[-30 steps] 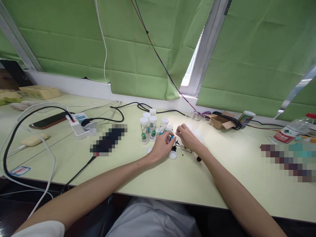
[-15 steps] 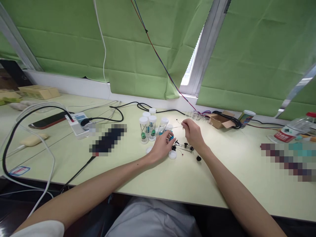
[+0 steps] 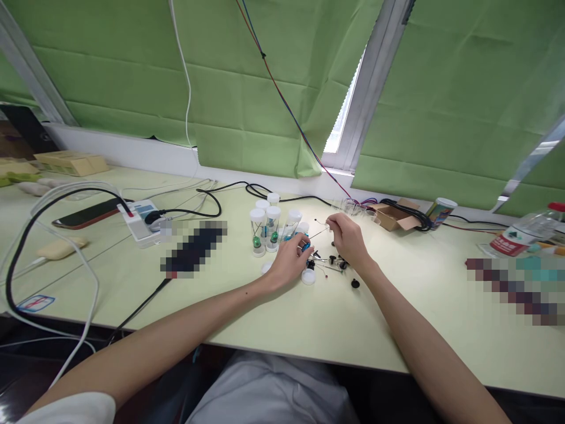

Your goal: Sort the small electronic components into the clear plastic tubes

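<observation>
My left hand (image 3: 289, 260), low over the table, has its fingers closed around a small blue part (image 3: 306, 246). Thumb and fingertips of my right hand (image 3: 349, 237) are pinched together on a thin wire (image 3: 318, 233) that spans the gap to the blue part. Below the hands lie black knob-like pieces (image 3: 355, 284), thin metal rods (image 3: 329, 262) and a white cap (image 3: 308, 277). Beside my left hand stand several clear tubes with white lids (image 3: 272, 228); green balls (image 3: 256, 242) show inside some. The fingers partly hide the blue part.
Clear cups (image 3: 351, 206) and an open cardboard box (image 3: 394, 215) with black cable stand at the back. A bottle (image 3: 525, 229) lies at the far right near a printed can (image 3: 441, 211). On the left are a power strip (image 3: 140, 224), cables and a phone (image 3: 90, 213).
My right hand has shifted slightly to the right, and the wire between the hands shows more plainly. My left hand stays in place.
</observation>
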The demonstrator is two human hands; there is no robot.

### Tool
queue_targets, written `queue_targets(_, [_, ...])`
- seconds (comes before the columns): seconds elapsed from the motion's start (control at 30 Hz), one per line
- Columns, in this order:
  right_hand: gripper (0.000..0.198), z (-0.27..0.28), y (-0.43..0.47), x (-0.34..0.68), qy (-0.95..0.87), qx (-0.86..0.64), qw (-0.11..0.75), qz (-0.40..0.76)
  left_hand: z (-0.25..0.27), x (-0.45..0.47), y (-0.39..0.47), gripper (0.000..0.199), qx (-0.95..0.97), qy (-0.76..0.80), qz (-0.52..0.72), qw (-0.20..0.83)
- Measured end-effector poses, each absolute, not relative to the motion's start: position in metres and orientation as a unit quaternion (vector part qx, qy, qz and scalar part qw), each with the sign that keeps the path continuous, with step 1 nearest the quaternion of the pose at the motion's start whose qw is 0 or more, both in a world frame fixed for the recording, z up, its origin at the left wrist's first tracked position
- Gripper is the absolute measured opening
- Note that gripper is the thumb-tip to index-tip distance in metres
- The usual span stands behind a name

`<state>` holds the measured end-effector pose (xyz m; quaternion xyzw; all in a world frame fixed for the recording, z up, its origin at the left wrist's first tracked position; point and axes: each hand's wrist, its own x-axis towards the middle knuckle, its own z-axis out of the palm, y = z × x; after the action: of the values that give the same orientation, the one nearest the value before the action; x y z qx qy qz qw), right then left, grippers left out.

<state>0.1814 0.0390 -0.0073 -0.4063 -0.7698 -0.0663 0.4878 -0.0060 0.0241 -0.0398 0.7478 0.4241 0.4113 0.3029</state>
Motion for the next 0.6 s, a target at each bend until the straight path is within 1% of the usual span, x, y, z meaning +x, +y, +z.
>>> queue_targets(0.6, [0.016, -0.0081, 0.0393, 0.1830, -0.781, -0.403, 0.476, -0.044, -0.0381, -0.0065, 0.0227, 0.018, 0.748, 0.426, 0.413, 0.299])
